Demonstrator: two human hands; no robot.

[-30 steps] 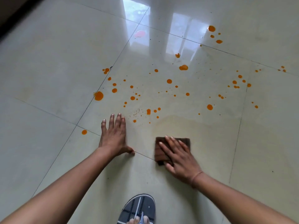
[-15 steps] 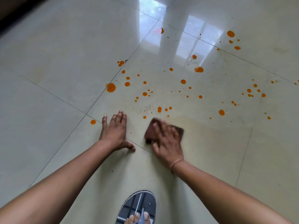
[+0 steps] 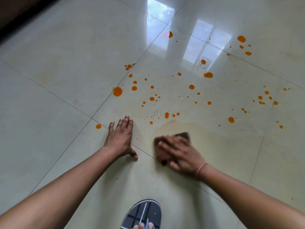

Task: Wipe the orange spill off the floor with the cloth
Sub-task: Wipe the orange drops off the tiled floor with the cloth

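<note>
Brown cloth [image 3: 184, 135], blurry, pinned flat under right hand [image 3: 179, 154], fingers straight. Left hand [image 3: 120, 139] flat on floor [image 3: 66, 63], holding nothing; orange spill [image 3: 117, 91] dotted beyond.

The right hand [image 3: 179, 154] swept the cloth [image 3: 184, 135] up and left toward the nearest orange drops [image 3: 166, 115], then drew it back right and nearer the person, where both now look blurred. A fresh yellowish smear [image 3: 165, 128] arcs just short of those drops.

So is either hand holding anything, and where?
Neither grips anything. The right hand presses flat on top of the brown cloth; the left hand rests on the floor.
</note>
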